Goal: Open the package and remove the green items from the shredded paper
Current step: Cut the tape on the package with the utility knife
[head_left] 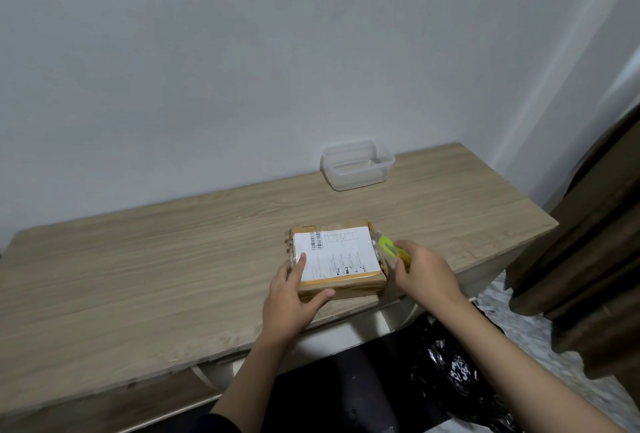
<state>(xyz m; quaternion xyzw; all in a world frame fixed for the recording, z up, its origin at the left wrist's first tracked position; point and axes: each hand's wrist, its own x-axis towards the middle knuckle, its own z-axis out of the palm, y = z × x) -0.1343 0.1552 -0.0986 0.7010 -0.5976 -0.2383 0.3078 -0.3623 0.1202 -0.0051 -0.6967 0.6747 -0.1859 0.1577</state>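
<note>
A flat brown cardboard package (339, 261) with a white shipping label lies sealed near the front edge of the light wood-grain tabletop (138, 277). The left hand (294, 297) steadies it — fingers (300, 261) pressed on the label, thumb against the near side. The right hand (424, 271) has its fingers clenched around a lime-green utility knife (391, 247) just beside the package's right edge. A clear rectangular plastic container (356, 164) sits well apart at the back — by the wall.
</note>
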